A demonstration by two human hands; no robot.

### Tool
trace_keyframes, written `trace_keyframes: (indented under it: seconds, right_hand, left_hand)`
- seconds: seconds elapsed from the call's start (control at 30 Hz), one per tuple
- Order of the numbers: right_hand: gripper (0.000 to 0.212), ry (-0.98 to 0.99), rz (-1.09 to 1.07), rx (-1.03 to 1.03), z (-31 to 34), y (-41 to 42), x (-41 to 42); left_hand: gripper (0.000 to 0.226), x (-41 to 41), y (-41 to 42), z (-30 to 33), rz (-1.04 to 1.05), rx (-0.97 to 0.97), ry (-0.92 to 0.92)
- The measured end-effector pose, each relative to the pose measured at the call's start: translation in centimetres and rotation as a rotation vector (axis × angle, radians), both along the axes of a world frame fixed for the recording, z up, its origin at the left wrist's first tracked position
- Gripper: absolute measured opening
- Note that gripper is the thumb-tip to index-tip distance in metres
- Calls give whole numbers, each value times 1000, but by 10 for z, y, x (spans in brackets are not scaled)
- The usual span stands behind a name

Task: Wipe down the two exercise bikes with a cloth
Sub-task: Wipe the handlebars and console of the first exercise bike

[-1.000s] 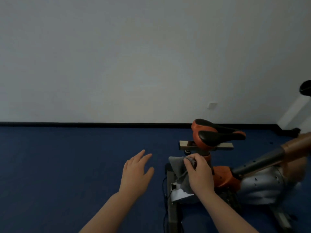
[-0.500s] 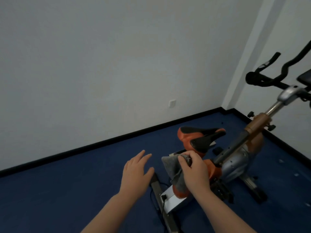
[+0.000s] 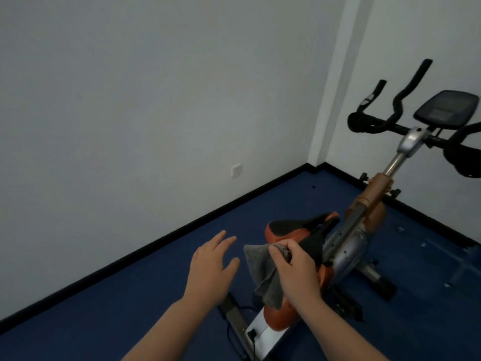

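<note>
One exercise bike [image 3: 348,246] stands on the blue floor [image 3: 130,295] near the corner of the room, its orange and silver frame angled toward the right wall. The saddle [image 3: 299,227], black on top with orange sides, sits low at the near end of the bike. The right hand [image 3: 294,267] pinches a grey cloth [image 3: 263,272] between thumb and curled fingers and holds it against the rear of the saddle; the cloth hangs down over the seat post. The left hand [image 3: 210,267] hovers just beside the cloth, fingers spread and relaxed, gripping nothing. The black handlebars [image 3: 390,118] and a dark console [image 3: 445,108] stand high at the far end. A white socket plate [image 3: 236,170] is set low in the wall. A black cable [image 3: 234,332] lies by the rear base.
</note>
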State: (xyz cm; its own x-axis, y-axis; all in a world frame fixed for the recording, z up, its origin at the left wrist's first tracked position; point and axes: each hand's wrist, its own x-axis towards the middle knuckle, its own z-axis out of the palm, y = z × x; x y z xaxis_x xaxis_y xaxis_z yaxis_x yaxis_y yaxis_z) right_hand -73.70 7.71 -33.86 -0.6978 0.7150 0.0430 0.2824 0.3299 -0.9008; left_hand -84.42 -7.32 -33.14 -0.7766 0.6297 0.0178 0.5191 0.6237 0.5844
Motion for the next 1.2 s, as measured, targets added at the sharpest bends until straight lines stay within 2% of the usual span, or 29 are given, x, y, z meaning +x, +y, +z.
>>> trace_keyframes:
  seconds: [0.07,0.17,0.37,0.47,0.57,0.8,1.03,1.2]
  right_hand:
    - [18,-11,-60,-75,-1,4,-8]
    - [18,37,-233,-294,-7,10,-21]
    - [16,232,-787,-691,-12,13,-34]
    - [15,320,-1011,-707,-5,7,-32]
    - [16,395,-1138,-640,11,-2,-29]
    - [18,510,-1159,-559,47,-9,-33]
    - [17,588,-1023,-511,61,14,-53]
    - [14,617,-1007,-524,60,24,-80]
  left_hand:
    - [50,-17,13,-4,-56,8,-16]
    - [49,-48,36,-9,-172,16,-19]
    - [48,-109,75,-2,-491,49,-2]
    - [48,-136,90,-1,-591,71,-4]
    - [47,-145,101,-3,-667,88,-63]
    - [47,-118,130,-2,-845,74,-122]
    - [47,-123,155,13,-810,128,-92]
    - [45,-142,164,11,-819,102,-86]
